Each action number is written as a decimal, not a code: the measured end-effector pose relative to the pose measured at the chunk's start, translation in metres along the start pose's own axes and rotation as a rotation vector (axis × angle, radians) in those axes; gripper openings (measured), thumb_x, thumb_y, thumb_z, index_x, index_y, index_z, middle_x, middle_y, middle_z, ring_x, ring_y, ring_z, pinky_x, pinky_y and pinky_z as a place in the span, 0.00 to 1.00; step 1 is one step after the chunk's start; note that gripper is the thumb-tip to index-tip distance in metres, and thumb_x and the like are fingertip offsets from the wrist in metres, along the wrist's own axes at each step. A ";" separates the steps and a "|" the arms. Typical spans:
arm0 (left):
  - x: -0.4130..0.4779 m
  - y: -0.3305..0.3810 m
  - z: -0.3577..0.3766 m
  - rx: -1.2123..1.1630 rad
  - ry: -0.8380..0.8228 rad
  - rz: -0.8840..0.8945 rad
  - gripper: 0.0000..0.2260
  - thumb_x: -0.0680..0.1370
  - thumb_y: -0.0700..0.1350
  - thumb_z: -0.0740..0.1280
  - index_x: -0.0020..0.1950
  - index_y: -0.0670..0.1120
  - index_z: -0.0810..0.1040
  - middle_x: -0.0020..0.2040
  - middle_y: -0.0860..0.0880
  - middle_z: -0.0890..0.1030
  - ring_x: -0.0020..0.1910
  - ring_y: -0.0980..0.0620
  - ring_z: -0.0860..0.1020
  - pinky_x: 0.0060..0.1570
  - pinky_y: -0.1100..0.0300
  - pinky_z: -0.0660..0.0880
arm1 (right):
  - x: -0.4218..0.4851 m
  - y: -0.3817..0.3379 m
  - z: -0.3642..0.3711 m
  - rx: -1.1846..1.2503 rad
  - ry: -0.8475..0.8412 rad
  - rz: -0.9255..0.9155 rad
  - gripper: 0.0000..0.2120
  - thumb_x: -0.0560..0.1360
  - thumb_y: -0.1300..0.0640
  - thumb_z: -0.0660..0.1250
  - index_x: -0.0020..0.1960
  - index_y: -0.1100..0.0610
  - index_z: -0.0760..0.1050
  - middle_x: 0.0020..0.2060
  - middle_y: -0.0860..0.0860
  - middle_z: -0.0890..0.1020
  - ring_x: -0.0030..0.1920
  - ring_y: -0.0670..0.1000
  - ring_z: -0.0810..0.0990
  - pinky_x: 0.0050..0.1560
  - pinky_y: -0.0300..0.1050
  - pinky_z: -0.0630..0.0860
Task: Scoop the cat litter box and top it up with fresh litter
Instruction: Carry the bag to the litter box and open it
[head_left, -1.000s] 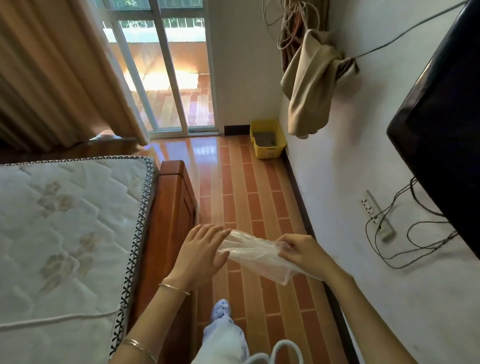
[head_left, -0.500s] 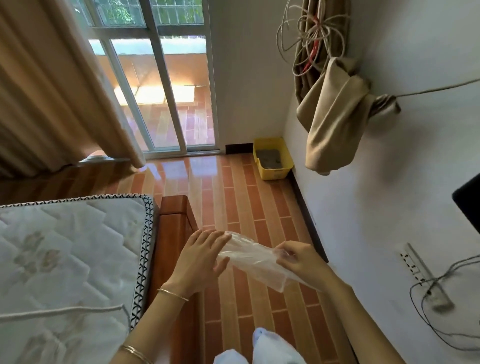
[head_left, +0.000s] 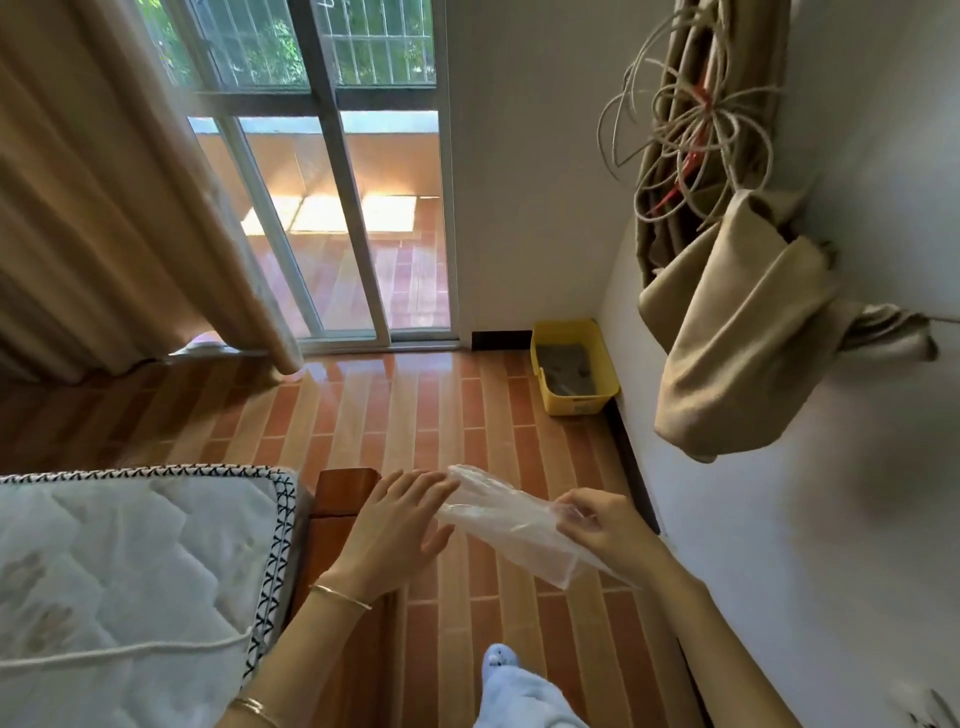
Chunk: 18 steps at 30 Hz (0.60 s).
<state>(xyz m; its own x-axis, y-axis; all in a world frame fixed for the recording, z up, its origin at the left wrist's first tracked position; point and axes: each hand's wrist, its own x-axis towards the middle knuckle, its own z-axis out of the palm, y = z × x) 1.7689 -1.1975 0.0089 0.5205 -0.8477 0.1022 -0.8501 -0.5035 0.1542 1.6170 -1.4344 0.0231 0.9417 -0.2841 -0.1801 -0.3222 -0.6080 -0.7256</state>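
While the yellow litter box (head_left: 574, 369) sits on the floor (head_left: 415, 415) in the far corner of the room, against the white wall (head_left: 779, 519) and just right of the sliding glass door (head_left: 332, 223), it holds a layer of grey litter (head_left: 563, 364) and nothing touches it. It lies well apart from the person's hands, which are raised in front of the body nearer the camera.

Between the hands stretches a thin clear plastic bag (head_left: 509, 525), crumpled and slanting down to the right. The right hand (head_left: 605, 525) has its grip pinched on the bag, thumb and fingers pressed together on the film. The left hand (head_left: 397, 535) has its fingers straight and close together, thumb spread below, with the fingertips laid on the bag's upper end; whether it truly clamps the film cannot be told. A thin bracelet (head_left: 340, 595) circles the left wrist.

Below the left hand stands the wooden bed frame (head_left: 337, 499), with a quilted mattress (head_left: 130, 561) to its left. A beige curtain (head_left: 104, 208) hangs beside the door. On the right wall hang a folded beige cloth (head_left: 743, 332) and coiled cables (head_left: 691, 114).
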 end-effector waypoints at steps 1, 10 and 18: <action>0.016 -0.006 -0.002 -0.001 0.013 0.000 0.23 0.75 0.58 0.55 0.66 0.51 0.73 0.62 0.53 0.77 0.60 0.52 0.76 0.64 0.53 0.65 | 0.015 0.000 -0.006 -0.001 -0.006 -0.002 0.07 0.75 0.54 0.66 0.52 0.51 0.78 0.45 0.44 0.81 0.46 0.42 0.78 0.48 0.39 0.78; 0.112 -0.041 0.006 -0.034 0.032 0.007 0.23 0.75 0.57 0.55 0.66 0.50 0.72 0.62 0.51 0.77 0.60 0.50 0.76 0.62 0.49 0.71 | 0.119 0.009 -0.043 -0.026 -0.020 -0.018 0.07 0.75 0.53 0.66 0.52 0.52 0.78 0.45 0.45 0.80 0.46 0.42 0.78 0.43 0.35 0.75; 0.188 -0.104 0.020 -0.054 0.015 0.056 0.22 0.74 0.57 0.57 0.65 0.50 0.74 0.59 0.51 0.79 0.57 0.50 0.77 0.59 0.50 0.73 | 0.200 0.013 -0.052 -0.043 0.005 0.033 0.08 0.75 0.52 0.66 0.52 0.52 0.78 0.46 0.45 0.80 0.47 0.43 0.78 0.48 0.39 0.79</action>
<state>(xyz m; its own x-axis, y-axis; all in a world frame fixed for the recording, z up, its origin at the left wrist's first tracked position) 1.9539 -1.3082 -0.0070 0.4740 -0.8714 0.1267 -0.8726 -0.4455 0.2004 1.7966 -1.5376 0.0121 0.9301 -0.3081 -0.1998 -0.3568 -0.6294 -0.6903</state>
